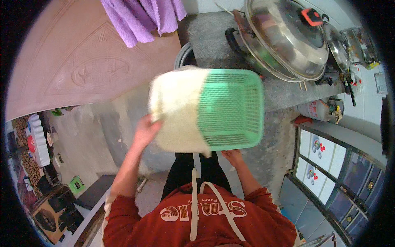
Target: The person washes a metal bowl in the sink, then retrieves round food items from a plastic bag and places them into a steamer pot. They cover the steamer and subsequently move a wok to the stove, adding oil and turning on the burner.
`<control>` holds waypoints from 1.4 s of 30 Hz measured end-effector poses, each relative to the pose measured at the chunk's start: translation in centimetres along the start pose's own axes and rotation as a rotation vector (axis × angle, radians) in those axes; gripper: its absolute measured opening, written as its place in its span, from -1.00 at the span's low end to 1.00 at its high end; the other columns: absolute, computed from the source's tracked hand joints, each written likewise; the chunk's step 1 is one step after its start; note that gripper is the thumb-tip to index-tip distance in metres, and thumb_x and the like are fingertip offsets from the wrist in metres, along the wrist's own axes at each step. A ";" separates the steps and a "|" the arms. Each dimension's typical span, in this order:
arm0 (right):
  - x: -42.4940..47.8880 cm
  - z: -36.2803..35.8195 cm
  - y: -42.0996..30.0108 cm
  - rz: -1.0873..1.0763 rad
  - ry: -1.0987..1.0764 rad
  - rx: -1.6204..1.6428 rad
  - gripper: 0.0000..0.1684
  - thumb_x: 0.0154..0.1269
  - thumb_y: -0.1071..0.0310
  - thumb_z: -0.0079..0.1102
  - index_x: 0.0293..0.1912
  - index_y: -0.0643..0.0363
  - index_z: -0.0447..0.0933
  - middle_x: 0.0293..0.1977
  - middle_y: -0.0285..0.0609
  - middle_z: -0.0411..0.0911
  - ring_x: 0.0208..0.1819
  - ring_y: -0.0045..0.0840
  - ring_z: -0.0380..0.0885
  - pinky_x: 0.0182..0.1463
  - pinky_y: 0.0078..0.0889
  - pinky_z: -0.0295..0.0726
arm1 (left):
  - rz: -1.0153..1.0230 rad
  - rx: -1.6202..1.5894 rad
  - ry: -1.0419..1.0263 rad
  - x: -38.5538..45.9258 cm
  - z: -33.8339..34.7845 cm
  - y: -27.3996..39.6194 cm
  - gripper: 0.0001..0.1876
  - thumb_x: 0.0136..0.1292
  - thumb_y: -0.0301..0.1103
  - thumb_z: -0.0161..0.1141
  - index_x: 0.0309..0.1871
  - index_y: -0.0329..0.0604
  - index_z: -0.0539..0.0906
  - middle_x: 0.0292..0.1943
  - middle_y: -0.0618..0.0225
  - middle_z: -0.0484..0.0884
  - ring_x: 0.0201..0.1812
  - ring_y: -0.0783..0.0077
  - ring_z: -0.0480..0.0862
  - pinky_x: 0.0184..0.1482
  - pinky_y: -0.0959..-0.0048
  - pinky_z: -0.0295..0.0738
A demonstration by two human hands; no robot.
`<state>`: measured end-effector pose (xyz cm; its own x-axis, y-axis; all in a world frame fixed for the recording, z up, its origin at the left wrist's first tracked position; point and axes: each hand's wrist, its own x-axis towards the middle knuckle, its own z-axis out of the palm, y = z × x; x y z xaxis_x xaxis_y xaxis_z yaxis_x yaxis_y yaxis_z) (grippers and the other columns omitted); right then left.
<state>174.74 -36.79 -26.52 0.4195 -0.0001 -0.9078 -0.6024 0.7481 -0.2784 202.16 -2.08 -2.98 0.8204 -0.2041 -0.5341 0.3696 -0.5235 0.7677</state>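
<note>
A green plastic basket [231,108] is held in front of me. A pale cream cloth [182,114] covers its left part and hangs over the edge. My left hand [148,129] is shut on the cloth and rim at the basket's left side. Under the lower right edge is my right hand [232,156]; the basket hides some of its fingers, and it seems to support the basket from below.
A large steamer pot with a domed lid [287,40] stands on the grey counter [209,34]. A purple towel [145,18] hangs over the brownish-pink board [92,61] at left. A gas cylinder [314,109] and a glass-fronted cabinet [321,163] are at right.
</note>
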 end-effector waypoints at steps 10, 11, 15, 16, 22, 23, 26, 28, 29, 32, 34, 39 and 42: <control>-1.5 -2.3 0.4 -0.007 0.003 -0.133 -0.45 0.38 0.33 0.11 0.32 0.17 0.28 0.13 -0.02 0.54 0.06 -0.24 0.59 0.16 -0.23 0.56 | -0.047 0.505 0.638 -6.4 -10.4 2.1 -0.75 0.12 -0.33 0.21 -0.35 -0.42 0.57 -0.54 0.09 0.58 -0.50 0.35 0.53 -0.36 0.31 0.44; -1.6 -2.7 0.3 -0.012 -0.010 -0.134 -0.45 0.38 0.33 0.11 0.31 0.17 0.28 0.12 -0.03 0.55 0.06 -0.25 0.59 0.16 -0.23 0.56 | -0.019 0.626 0.648 -5.5 -10.3 2.3 -0.75 0.11 -0.34 0.21 -0.41 -0.44 0.54 -0.59 0.04 0.53 -0.53 0.30 0.51 -0.39 0.27 0.43; -2.4 -3.0 -0.6 -0.010 0.008 -0.153 -0.46 0.38 0.36 0.10 0.31 0.17 0.29 0.11 -0.04 0.56 0.07 -0.25 0.59 0.16 -0.24 0.57 | 0.118 0.628 0.611 0.0 -6.1 3.2 -0.70 0.08 -0.27 0.25 -0.43 -0.43 0.53 -0.48 -0.22 0.56 -0.36 -0.26 0.59 -0.28 0.03 0.47; -2.7 -2.9 -0.8 -0.006 0.031 -0.158 -0.46 0.38 0.36 0.09 0.31 0.17 0.29 0.11 -0.04 0.56 0.08 -0.25 0.59 0.16 -0.25 0.57 | 0.200 0.659 0.613 1.7 -4.9 3.0 -0.70 0.08 -0.27 0.25 -0.43 -0.42 0.55 -0.47 -0.22 0.57 -0.33 -0.26 0.60 -0.25 0.02 0.49; -4.4 -4.9 -1.4 -0.016 0.151 -0.167 -0.44 0.38 0.36 0.10 0.32 0.19 0.28 0.11 -0.01 0.55 0.07 -0.22 0.59 0.12 -0.26 0.60 | 0.140 0.729 0.453 11.9 3.0 3.8 -0.61 0.06 -0.14 0.20 -0.36 -0.42 0.63 -0.29 -0.22 0.64 -0.18 -0.17 0.66 -0.06 0.03 0.54; -4.5 -5.4 -1.5 -0.026 0.149 -0.174 -0.43 0.37 0.35 0.11 0.33 0.20 0.28 0.11 -0.01 0.55 0.07 -0.22 0.59 0.12 -0.26 0.61 | 0.117 0.716 0.426 13.2 4.1 4.2 -0.61 0.07 -0.14 0.19 -0.34 -0.42 0.63 -0.27 -0.22 0.64 -0.17 -0.17 0.66 -0.05 0.03 0.54; -4.9 -7.3 -1.1 -0.046 0.148 -0.185 -0.41 0.36 0.34 0.13 0.33 0.21 0.27 0.11 -0.01 0.55 0.06 -0.22 0.60 0.10 -0.28 0.62 | 0.067 0.642 0.377 17.3 6.9 2.9 -0.60 0.07 -0.14 0.18 -0.27 -0.41 0.64 -0.21 -0.22 0.65 -0.18 -0.17 0.67 -0.07 0.03 0.56; -5.4 -7.5 -1.2 -0.043 0.141 -0.180 -0.40 0.36 0.33 0.14 0.33 0.21 0.26 0.11 -0.01 0.55 0.05 -0.22 0.60 0.09 -0.29 0.62 | 0.052 0.552 0.402 19.4 8.0 0.5 -0.59 0.06 -0.15 0.17 -0.21 -0.40 0.64 -0.20 -0.21 0.66 -0.20 -0.19 0.67 -0.12 0.02 0.57; -5.8 -7.5 -1.4 -0.036 0.147 -0.192 -0.41 0.37 0.32 0.13 0.33 0.22 0.26 0.11 -0.01 0.55 0.04 -0.23 0.61 0.08 -0.29 0.63 | 0.045 0.561 0.413 20.2 8.2 -0.6 -0.56 0.08 -0.10 0.19 -0.18 -0.38 0.65 -0.20 -0.18 0.67 -0.21 -0.15 0.68 -0.12 0.03 0.58; -6.5 -7.6 -1.5 -0.025 0.155 -0.208 -0.43 0.39 0.31 0.11 0.32 0.23 0.27 0.08 0.00 0.57 -0.01 -0.23 0.63 0.06 -0.30 0.64 | -0.044 0.472 0.379 20.2 7.9 -1.6 -0.43 0.12 0.07 0.22 -0.10 -0.36 0.66 -0.20 -0.10 0.70 -0.20 -0.04 0.71 -0.12 0.11 0.60; -6.2 -9.2 -0.7 -0.046 0.168 -0.175 -0.45 0.40 0.30 0.10 0.31 0.24 0.29 0.04 0.00 0.58 -0.04 -0.23 0.64 0.03 -0.29 0.65 | -0.169 0.250 0.250 18.6 8.3 1.1 -0.30 0.12 0.24 0.22 -0.07 -0.37 0.66 -0.19 -0.03 0.71 -0.17 0.06 0.72 -0.08 0.19 0.60; -6.4 -9.4 -3.1 -0.011 0.161 -0.447 -0.55 0.42 0.32 0.07 0.22 0.29 0.38 -0.04 -0.02 0.61 -0.11 -0.31 0.66 -0.07 -0.34 0.68 | -0.347 -0.061 0.305 16.3 6.4 0.2 -0.12 0.10 0.42 0.18 0.04 -0.41 0.64 -0.09 0.01 0.70 -0.11 0.14 0.70 -0.01 0.30 0.56; -5.6 -8.9 -5.5 -0.098 0.124 -0.587 -0.59 0.42 0.33 0.05 0.19 0.30 0.41 -0.09 -0.03 0.63 -0.19 -0.39 0.67 -0.13 -0.39 0.68 | -0.286 -0.080 0.549 15.2 4.6 -3.7 -0.15 0.17 0.37 0.14 0.08 -0.40 0.63 -0.01 0.00 0.68 0.02 0.19 0.65 0.13 0.34 0.47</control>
<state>169.71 -46.81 -22.72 0.4306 -0.1544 -0.8892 -0.8538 0.2497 -0.4568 211.28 -7.10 -15.61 0.7807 0.4015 -0.4788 0.6221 -0.4269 0.6563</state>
